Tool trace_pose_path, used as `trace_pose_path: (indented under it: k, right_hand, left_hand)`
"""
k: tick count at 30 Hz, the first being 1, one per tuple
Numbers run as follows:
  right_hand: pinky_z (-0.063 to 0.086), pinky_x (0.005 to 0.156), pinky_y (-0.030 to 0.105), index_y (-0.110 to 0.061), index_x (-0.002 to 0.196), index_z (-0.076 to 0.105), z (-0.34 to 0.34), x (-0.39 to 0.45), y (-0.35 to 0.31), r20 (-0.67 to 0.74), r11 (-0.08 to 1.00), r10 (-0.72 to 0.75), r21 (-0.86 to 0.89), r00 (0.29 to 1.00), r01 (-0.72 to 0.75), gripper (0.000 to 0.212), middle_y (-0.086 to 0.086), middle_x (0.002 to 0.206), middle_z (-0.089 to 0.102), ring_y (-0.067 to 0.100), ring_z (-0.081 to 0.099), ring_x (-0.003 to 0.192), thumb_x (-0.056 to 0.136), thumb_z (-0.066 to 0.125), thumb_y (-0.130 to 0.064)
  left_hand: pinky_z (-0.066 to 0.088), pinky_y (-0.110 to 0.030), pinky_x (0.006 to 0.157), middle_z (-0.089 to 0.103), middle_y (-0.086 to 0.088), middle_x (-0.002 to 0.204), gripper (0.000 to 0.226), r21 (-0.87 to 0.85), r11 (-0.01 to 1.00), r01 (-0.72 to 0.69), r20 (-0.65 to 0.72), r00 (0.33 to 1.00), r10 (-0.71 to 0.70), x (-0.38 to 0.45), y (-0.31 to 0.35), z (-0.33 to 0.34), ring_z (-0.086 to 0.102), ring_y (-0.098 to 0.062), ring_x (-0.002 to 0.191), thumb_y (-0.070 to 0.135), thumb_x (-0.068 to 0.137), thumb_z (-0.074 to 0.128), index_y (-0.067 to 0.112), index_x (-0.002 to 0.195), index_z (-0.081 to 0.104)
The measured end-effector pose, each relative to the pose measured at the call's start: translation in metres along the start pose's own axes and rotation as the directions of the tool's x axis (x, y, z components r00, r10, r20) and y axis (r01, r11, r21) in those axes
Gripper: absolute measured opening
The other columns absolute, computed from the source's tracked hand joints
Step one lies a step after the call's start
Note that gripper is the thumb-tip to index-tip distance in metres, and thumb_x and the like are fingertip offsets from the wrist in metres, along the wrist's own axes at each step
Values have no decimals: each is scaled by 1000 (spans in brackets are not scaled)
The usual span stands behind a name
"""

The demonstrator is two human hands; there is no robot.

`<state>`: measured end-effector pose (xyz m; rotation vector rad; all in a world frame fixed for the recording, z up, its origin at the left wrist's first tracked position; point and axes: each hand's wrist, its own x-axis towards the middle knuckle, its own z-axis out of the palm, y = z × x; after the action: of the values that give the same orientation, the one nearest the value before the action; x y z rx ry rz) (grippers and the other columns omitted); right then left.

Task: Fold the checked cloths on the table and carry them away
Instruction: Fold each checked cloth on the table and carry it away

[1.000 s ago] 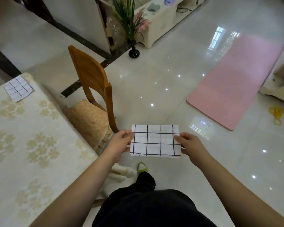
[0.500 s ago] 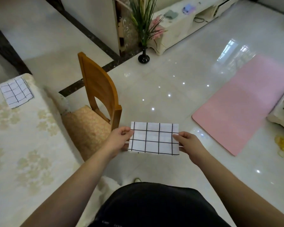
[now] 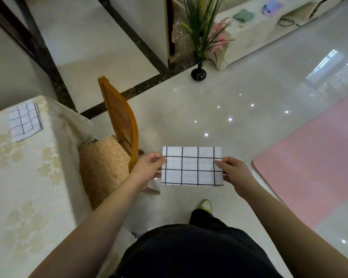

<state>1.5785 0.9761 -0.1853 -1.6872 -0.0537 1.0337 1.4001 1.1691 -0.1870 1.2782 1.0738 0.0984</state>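
Observation:
A folded white cloth with black checks (image 3: 191,166) is held flat in front of me over the shiny floor. My left hand (image 3: 147,170) pinches its left edge and my right hand (image 3: 236,175) pinches its right edge. A second folded checked cloth (image 3: 24,121) lies on the far corner of the table (image 3: 28,187), which has a cream flowered tablecloth and stands to my left.
A wooden chair (image 3: 119,125) with a patterned cushion stands beside the table, just left of my hands. A pink mat (image 3: 309,167) lies on the floor at right. A black vase with plants (image 3: 198,73) and a low white cabinet (image 3: 259,31) stand ahead.
I have stepped forward past the table; it and the chair have slid back and left in view, the vase is closer. The cloth stays held the same way in both hands.

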Motion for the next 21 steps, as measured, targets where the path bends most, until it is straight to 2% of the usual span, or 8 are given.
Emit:
trace_pose_path:
  k: [4,7,13,17,21]
  right_hand:
    - [54,61,27,-7,84,62,-23,44,-31,33,999,20,-26,999,-20,9,9,81,67,21,67,73,91,64,-12]
    - [53,60,25,-5,85,64,-32,70,-56,87,999,7,-43,996,-3,9,7,78,67,18,66,70,91,64,-12]
    - [58,70,31,1,96,68,-28,118,-100,162,994,-18,-102,987,35,17,11,88,72,20,69,78,91,63,-15]
    - [54,61,24,-2,93,68,-9,152,-122,176,992,-5,-121,984,26,13,7,83,72,16,68,71,91,64,-14]
    - [52,57,22,0,95,68,16,189,-148,193,988,-4,-152,981,34,14,7,83,71,12,67,66,92,63,-13]
  left_hand:
    - [56,-28,61,72,-15,97,17,-34,999,34,-57,998,-36,28,26,24,69,-26,83,16,95,59,2,104,64]
    - [54,-28,59,72,-11,94,17,-70,997,39,-94,995,-45,46,44,33,67,-24,83,17,95,60,4,103,65]
    - [54,-30,62,73,-10,94,15,-117,992,51,-156,985,-69,76,64,33,69,-24,84,20,94,61,7,100,66]
    - [54,-31,61,70,-9,88,8,-144,989,25,-184,982,-51,103,76,23,67,-21,78,15,94,62,10,88,63]
    - [52,-24,55,66,-3,81,10,-156,988,-17,-213,977,-17,137,95,5,63,-11,69,13,94,62,12,84,60]
